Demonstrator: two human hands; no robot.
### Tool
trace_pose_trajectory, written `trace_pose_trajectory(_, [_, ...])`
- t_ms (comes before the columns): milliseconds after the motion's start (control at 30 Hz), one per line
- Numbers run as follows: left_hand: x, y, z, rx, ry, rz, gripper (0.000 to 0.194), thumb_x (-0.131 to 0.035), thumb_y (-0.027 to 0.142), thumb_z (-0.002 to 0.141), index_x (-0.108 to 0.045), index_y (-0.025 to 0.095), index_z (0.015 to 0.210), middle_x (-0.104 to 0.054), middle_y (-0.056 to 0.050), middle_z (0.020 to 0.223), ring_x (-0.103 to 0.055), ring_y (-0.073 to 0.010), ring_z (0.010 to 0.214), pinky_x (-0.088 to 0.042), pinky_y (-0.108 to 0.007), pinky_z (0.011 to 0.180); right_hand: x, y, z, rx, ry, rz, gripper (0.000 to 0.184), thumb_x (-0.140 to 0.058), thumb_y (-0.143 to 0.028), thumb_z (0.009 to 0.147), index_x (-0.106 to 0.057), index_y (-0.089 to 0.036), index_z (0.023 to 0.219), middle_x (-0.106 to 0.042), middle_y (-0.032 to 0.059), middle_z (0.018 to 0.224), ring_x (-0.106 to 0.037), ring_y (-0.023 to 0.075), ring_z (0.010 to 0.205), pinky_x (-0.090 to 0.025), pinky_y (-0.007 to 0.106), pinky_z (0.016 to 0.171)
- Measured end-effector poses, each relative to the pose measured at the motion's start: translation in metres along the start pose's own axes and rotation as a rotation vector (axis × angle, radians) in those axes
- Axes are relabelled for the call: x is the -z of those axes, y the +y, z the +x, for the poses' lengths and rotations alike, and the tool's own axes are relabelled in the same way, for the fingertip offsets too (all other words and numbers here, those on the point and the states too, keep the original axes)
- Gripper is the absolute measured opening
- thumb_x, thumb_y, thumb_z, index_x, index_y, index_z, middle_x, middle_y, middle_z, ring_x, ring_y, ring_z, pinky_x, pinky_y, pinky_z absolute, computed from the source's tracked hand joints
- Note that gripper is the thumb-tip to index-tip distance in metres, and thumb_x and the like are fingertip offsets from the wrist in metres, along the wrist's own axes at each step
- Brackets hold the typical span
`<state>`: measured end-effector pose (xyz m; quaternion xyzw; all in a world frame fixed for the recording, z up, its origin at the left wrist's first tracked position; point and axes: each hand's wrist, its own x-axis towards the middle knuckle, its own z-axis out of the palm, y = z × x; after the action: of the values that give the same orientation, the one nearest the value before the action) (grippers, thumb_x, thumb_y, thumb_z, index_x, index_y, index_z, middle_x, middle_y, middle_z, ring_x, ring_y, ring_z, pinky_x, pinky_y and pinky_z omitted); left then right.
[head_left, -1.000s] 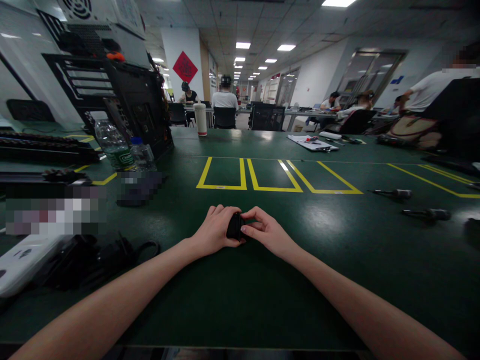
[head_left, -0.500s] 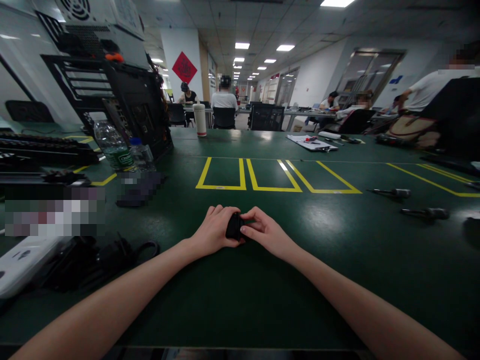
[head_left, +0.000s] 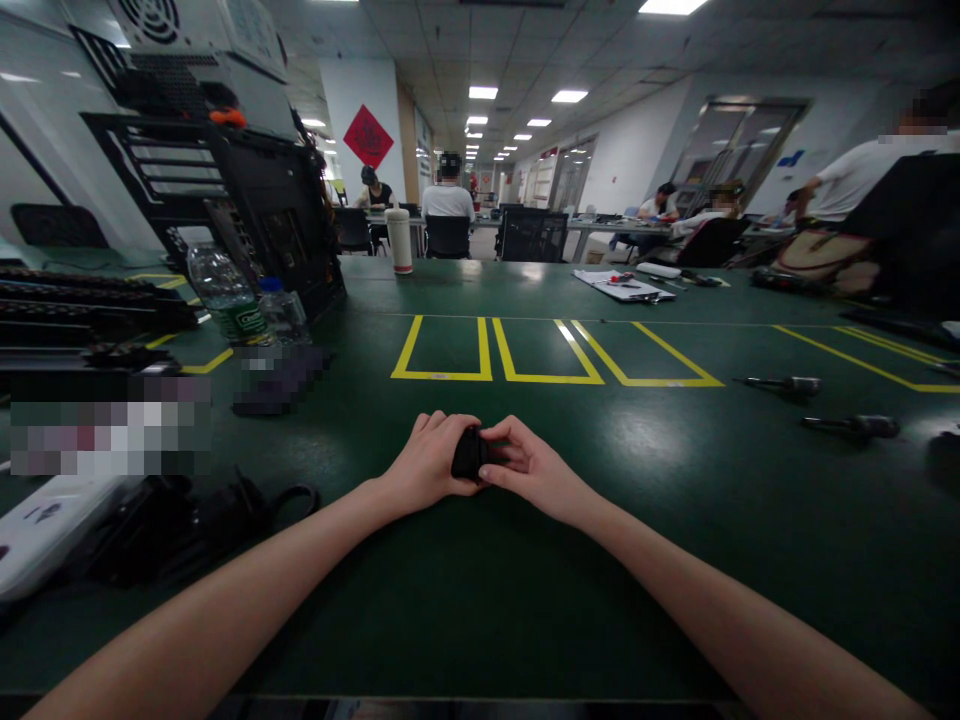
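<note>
A small black block-like part [head_left: 466, 455] is between my two hands, low over the green tabletop [head_left: 480, 590]. My left hand [head_left: 427, 458] wraps round its left side, thumb and fingers closed on it. From the right, my right hand [head_left: 527, 462] pinches the part's right edge with thumb and forefinger. Fingers cover much of the part, so its exact kind cannot be made out. Beyond the hands, yellow tape outlines [head_left: 551, 379] mark the table.
At left stand a black computer case [head_left: 262, 215], a plastic bottle [head_left: 225, 290], a white power strip [head_left: 52, 530] and black cables [head_left: 161, 525]. Two screwdrivers [head_left: 855, 426] lie at right. Farther back are a white cylindrical bottle [head_left: 400, 240] and a clipboard [head_left: 619, 286]. Several people sit beyond.
The fingers of my right hand have shifted slightly at the black part's right edge, the thumb a little lower. My left hand stays in place round it.
</note>
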<state>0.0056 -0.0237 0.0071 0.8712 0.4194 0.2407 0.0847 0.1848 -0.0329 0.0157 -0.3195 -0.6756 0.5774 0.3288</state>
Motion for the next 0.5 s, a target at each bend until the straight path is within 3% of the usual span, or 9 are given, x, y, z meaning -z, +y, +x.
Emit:
trace_pose_trajectory(133, [0.0003,0.0001,-0.0002,-0.006,0.011,0.001,0.056,-0.064,0.039,0.063,-0.039,0.02,0.109,-0.052,-0.005,0.101,-0.046,-0.0218,0.086,-0.033,-0.033,0.073,-0.0008,-0.0003,0.0016,0.011,0.01,0.008,0.018,-0.051,-0.021,0.077,-0.043,-0.022,0.093,-0.049,0.0011,0.097,-0.054,0.0157,0.093,-0.048,0.033,0.078])
trace_pose_trajectory(367, [-0.0001,-0.0008,-0.0001,-0.005,0.007,0.0,0.056,-0.065,0.039,0.062,-0.039,0.02,0.108,-0.052,-0.005,0.101,-0.046,-0.0215,0.085,-0.033,-0.033,0.074,0.0015,-0.0021,0.0003,-0.059,0.007,-0.05,0.024,-0.051,-0.023,0.077,-0.043,-0.022,0.1,-0.048,0.003,0.104,-0.053,0.0173,0.095,-0.046,0.037,0.082])
trace_pose_trajectory(500, [-0.0005,-0.0013,-0.0002,-0.005,0.004,0.015,0.057,-0.066,0.035,0.061,-0.039,0.019,0.109,-0.051,-0.005,0.1,-0.045,-0.0213,0.084,-0.033,-0.033,0.073,0.0011,-0.0015,-0.0013,-0.031,-0.019,-0.043,0.031,-0.056,-0.017,0.073,-0.04,-0.022,0.1,-0.047,0.0018,0.105,-0.053,0.0164,0.095,-0.046,0.036,0.083])
